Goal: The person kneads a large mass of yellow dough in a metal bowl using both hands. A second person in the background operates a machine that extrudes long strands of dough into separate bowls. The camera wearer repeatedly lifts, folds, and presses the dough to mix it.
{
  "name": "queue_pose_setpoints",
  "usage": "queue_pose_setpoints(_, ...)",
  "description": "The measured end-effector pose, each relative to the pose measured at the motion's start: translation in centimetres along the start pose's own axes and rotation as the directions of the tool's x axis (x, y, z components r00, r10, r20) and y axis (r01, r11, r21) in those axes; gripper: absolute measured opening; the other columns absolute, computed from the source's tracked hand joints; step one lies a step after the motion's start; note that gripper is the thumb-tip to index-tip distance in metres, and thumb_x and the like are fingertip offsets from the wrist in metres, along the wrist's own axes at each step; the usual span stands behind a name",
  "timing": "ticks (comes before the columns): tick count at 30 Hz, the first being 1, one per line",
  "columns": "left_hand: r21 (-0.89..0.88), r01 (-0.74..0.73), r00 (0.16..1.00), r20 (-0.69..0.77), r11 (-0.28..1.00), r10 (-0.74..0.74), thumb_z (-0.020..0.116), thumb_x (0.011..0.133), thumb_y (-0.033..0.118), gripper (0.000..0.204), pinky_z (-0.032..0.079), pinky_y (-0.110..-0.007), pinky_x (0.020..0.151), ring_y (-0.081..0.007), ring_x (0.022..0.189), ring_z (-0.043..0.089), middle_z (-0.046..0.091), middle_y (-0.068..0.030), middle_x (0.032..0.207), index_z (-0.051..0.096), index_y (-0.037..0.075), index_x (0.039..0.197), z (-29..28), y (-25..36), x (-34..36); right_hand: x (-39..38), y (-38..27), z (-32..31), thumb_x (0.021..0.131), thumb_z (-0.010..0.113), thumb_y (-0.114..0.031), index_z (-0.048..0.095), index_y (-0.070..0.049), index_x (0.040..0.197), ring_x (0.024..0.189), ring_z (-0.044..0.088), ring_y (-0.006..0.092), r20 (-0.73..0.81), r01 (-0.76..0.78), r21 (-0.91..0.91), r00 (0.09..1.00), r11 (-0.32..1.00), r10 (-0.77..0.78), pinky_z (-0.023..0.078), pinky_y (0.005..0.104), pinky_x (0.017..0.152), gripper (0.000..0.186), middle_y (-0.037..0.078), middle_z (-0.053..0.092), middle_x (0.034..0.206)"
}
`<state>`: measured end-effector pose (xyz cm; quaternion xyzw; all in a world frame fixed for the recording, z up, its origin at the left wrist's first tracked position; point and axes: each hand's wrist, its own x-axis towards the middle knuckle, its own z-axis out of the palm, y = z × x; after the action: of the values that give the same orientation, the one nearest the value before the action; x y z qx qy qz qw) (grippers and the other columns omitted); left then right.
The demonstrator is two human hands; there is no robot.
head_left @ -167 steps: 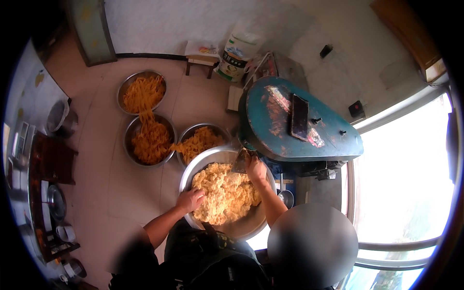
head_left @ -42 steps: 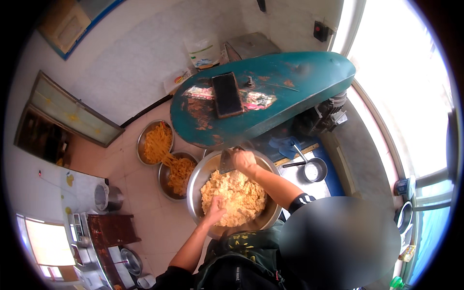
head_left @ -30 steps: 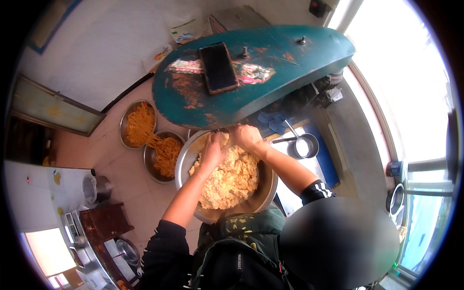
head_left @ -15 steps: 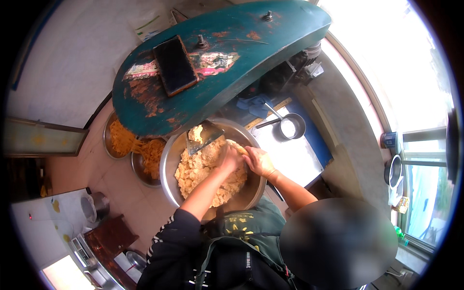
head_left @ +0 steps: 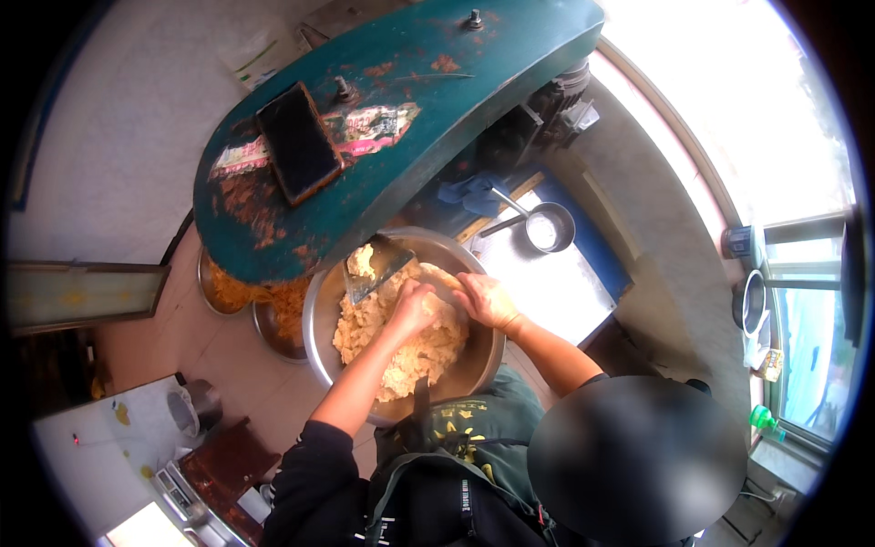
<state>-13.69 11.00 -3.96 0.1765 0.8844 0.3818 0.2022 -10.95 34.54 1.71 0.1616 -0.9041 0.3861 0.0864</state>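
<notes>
A large steel basin (head_left: pixel 314 342) is filled with pale yellow, crumbly dough (head_left: pixel 383 351). My left hand (head_left: pixel 415 308) is over the middle of the basin, its fingers curled closed on some of this dough. Beside it, at the basin's right side, my right hand (head_left: pixel 488 301) has its fingers bent around the end of a longer dough lump (head_left: pixel 442 278); its fingertips are partly hidden. A dark metal chute (head_left: pixel 387 273) reaches over the basin's far edge, with a piece of dough sticking to it.
A worn teal machine cover (head_left: pixel 401 118) overhangs the far side, with a phone (head_left: pixel 299 143) on it. Two bowls of orange shreds (head_left: pixel 283 305) stand left of the basin. A small saucepan (head_left: pixel 549 228) rests on a white board (head_left: pixel 565 283) to the right.
My left hand has moved left and a little down, away from my right hand, which stays near the basin's right side. The whole view has shifted slightly.
</notes>
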Motion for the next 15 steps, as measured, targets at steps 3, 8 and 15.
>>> queue_pose_setpoints(3,0.004,-0.126,0.982,-0.138,0.992,0.126,0.087,0.072,0.014,0.051,0.049,-0.043,0.103,-0.0351,0.123,0.057,0.059,-0.0149,0.125,0.064,0.007,0.117,-2.0,1.1,-2.6,-0.2,0.5,0.3,0.09,0.073,-0.018,0.062,-0.003,0.111,0.077,0.066,0.0359,-0.066,0.017,0.0,0.998,1.0,-0.017,0.054,0.0435,0.069,0.028,0.014,0.066,0.085)
queue_pose_setpoints(8,0.128,-0.015,0.996,-0.085,0.992,0.026,0.081,0.077,0.012,0.045,0.052,-0.043,0.098,-0.0336,0.119,0.058,0.065,-0.0111,0.119,0.065,0.007,0.118,-3.4,1.7,-5.9,-0.4,0.5,0.7,0.09,0.073,-0.018,0.062,-0.002,0.111,0.077,0.067,0.0365,-0.048,0.028,-0.003,0.998,1.0,-0.029,0.055,0.0446,0.069,0.029,0.015,0.067,0.086)
queue_pose_setpoints(15,0.348,-0.057,0.996,-0.042,0.936,0.077,0.074,0.075,0.01,0.034,0.054,-0.045,0.09,-0.0331,0.108,0.061,0.067,-0.0117,0.106,0.066,0.006,0.108,-3.4,1.9,-9.8,-0.6,0.8,1.0,0.089,0.073,-0.017,0.062,0.001,0.112,0.079,0.068,0.0362,-0.039,0.099,-0.018,0.994,0.995,-0.099,0.056,0.0437,0.072,0.032,0.016,0.069,0.089)
